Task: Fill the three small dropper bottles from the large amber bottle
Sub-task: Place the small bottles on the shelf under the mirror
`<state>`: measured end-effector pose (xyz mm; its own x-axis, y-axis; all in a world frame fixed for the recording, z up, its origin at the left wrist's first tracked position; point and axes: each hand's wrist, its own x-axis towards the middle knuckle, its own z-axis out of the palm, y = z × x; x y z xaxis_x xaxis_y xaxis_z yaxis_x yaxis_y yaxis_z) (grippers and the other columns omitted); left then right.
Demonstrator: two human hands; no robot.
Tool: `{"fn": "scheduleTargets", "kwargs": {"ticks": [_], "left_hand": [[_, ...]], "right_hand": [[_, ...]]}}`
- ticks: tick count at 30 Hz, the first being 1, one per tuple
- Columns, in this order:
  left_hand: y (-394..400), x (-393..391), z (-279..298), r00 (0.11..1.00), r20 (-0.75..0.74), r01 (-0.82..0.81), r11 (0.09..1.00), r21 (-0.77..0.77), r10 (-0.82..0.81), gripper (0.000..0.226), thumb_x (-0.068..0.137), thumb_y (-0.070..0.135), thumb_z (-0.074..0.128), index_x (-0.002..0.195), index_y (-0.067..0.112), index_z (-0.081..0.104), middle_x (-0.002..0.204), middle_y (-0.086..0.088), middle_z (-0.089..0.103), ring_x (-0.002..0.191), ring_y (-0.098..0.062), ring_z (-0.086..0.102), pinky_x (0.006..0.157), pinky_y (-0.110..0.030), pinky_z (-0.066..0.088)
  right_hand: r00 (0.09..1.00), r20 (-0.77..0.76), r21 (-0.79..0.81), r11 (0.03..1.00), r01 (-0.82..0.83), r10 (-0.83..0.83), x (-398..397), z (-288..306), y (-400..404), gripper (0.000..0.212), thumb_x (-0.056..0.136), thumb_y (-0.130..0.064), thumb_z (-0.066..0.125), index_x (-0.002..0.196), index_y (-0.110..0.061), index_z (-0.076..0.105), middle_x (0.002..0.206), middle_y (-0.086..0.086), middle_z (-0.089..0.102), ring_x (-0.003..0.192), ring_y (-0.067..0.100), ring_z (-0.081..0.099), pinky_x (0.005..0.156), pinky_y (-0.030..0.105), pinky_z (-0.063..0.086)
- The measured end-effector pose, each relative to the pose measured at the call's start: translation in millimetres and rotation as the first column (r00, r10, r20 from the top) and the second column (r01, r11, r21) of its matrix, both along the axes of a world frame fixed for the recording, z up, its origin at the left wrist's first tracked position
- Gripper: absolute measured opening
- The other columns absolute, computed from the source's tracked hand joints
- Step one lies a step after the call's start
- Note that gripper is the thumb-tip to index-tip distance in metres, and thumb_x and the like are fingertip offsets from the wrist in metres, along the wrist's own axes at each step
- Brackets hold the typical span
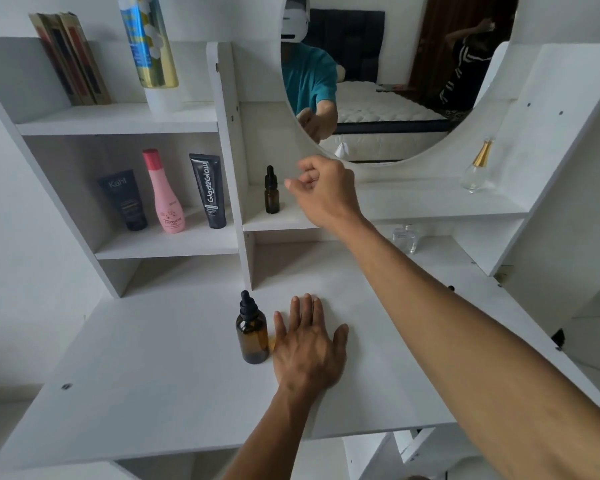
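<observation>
Head view: right hand (321, 188) raised at shelf level, fingers curled, holding nothing. Small dropper bottle (272, 190) upright on shelf (413, 206), just left of right hand, apart from it. Left hand (309, 344) flat on worktop (153, 375), fingers straight. Large amber bottle (252, 330) upright, capped, just left of left hand. Only one small bottle visible. Judgement: step is fetching bottle; open fingers, pinch glass body below dropper cap, lift straight, avoid shelf divider.

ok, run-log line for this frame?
stage: reaching | right hand: curled, empty, near small dropper bottle on shelf | left hand: flat on desk beside large amber bottle, capped
</observation>
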<state>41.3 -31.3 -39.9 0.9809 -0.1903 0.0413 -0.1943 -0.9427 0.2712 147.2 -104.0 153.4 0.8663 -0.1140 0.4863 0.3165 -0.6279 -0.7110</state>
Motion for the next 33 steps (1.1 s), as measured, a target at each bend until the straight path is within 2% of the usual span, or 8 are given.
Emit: {"fn": "scheduleTargets", "kwargs": {"ticks": [8, 12, 15, 19, 22, 27, 31, 33], "left_hand": [[-2, 0, 0, 1.000, 0.004, -0.002, 1.000, 0.018, 0.002, 0.075, 0.099, 0.060, 0.008, 0.158, 0.014, 0.005, 0.167, -0.002, 0.000, 0.153, -0.022, -0.007, 0.122, -0.050, -0.003], [-5, -4, 1, 1.000, 0.021, -0.015, 1.000, 0.020, 0.014, 0.072, 0.100, 0.057, 0.010, 0.158, 0.014, 0.009, 0.167, -0.003, 0.004, 0.153, -0.023, -0.003, 0.123, -0.050, -0.001], [-7, -7, 1, 1.000, 0.024, -0.020, 1.000, 0.013, 0.019, 0.072, 0.100, 0.056, 0.011, 0.158, 0.014, 0.010, 0.167, -0.003, 0.006, 0.153, -0.023, -0.002, 0.123, -0.050, 0.000], [-6, -9, 2, 0.999, 0.027, -0.022, 1.000, -0.005, 0.022, 0.072, 0.100, 0.057, 0.012, 0.158, 0.015, 0.011, 0.167, -0.002, 0.007, 0.153, -0.021, -0.002, 0.123, -0.049, 0.000], [-6, -10, 2, 0.999, 0.044, -0.019, 1.000, -0.005, 0.020, 0.072, 0.099, 0.058, 0.011, 0.158, 0.016, 0.013, 0.166, -0.001, 0.009, 0.153, -0.021, -0.001, 0.123, -0.049, 0.000], [-6, -12, 4, 0.998, 0.054, -0.022, 0.999, -0.024, 0.024, 0.072, 0.100, 0.058, 0.013, 0.158, 0.016, 0.014, 0.166, -0.001, 0.009, 0.153, -0.020, 0.000, 0.123, -0.047, -0.001], [-5, -11, 2, 0.997, 0.070, -0.027, 0.999, -0.021, 0.028, 0.072, 0.099, 0.059, 0.013, 0.157, 0.017, 0.016, 0.166, -0.001, 0.011, 0.153, -0.021, 0.002, 0.123, -0.048, 0.002], [-6, -12, 2, 0.997, 0.070, -0.026, 0.999, -0.023, 0.027, 0.072, 0.099, 0.059, 0.012, 0.157, 0.017, 0.016, 0.166, -0.001, 0.011, 0.153, -0.021, 0.003, 0.123, -0.048, 0.002]], "right_hand": [[0.984, -0.072, -0.095, 0.983, 0.156, -0.163, -85, -42, -104, 0.029, 0.088, -0.013, 0.073, 0.117, -0.008, 0.070, 0.102, 0.006, 0.071, 0.086, 0.012, 0.066, 0.079, 0.010, 0.048], [0.954, -0.175, -0.101, 0.968, 0.228, -0.243, -116, -70, -130, 0.033, 0.089, -0.010, 0.071, 0.122, -0.006, 0.068, 0.115, 0.009, 0.070, 0.108, 0.023, 0.066, 0.089, 0.018, 0.045], [0.930, -0.256, -0.108, 0.964, 0.244, -0.264, -133, -89, -135, 0.045, 0.092, -0.011, 0.069, 0.136, -0.009, 0.059, 0.130, 0.010, 0.063, 0.109, 0.027, 0.066, 0.081, 0.013, 0.042], [0.917, -0.304, -0.107, 0.966, 0.234, -0.256, -137, -113, -133, 0.054, 0.091, -0.009, 0.069, 0.142, -0.009, 0.053, 0.136, 0.014, 0.059, 0.128, 0.029, 0.054, 0.108, 0.033, 0.041], [0.891, -0.356, -0.108, 0.960, 0.259, -0.280, -132, -131, -129, 0.055, 0.088, -0.006, 0.070, 0.140, -0.005, 0.052, 0.117, 0.015, 0.065, 0.118, 0.031, 0.057, 0.116, 0.044, 0.033], [0.877, -0.380, -0.059, 0.954, 0.294, -0.294, -129, -148, -125, 0.051, 0.091, 0.001, 0.063, 0.139, -0.006, 0.050, 0.104, 0.013, 0.065, 0.112, 0.031, 0.056, 0.114, 0.020, 0.013], [0.886, -0.368, -0.051, 0.958, 0.283, -0.282, -129, -152, -122, 0.049, 0.091, 0.004, 0.058, 0.138, -0.008, 0.051, 0.102, 0.012, 0.064, 0.110, 0.031, 0.057, 0.110, 0.038, 0.041], [0.902, -0.348, -0.027, 0.964, 0.264, -0.257, -131, -145, -120, 0.048, 0.092, 0.004, 0.059, 0.137, -0.009, 0.051, 0.101, 0.011, 0.065, 0.103, 0.030, 0.061, 0.100, 0.024, 0.042]]}}
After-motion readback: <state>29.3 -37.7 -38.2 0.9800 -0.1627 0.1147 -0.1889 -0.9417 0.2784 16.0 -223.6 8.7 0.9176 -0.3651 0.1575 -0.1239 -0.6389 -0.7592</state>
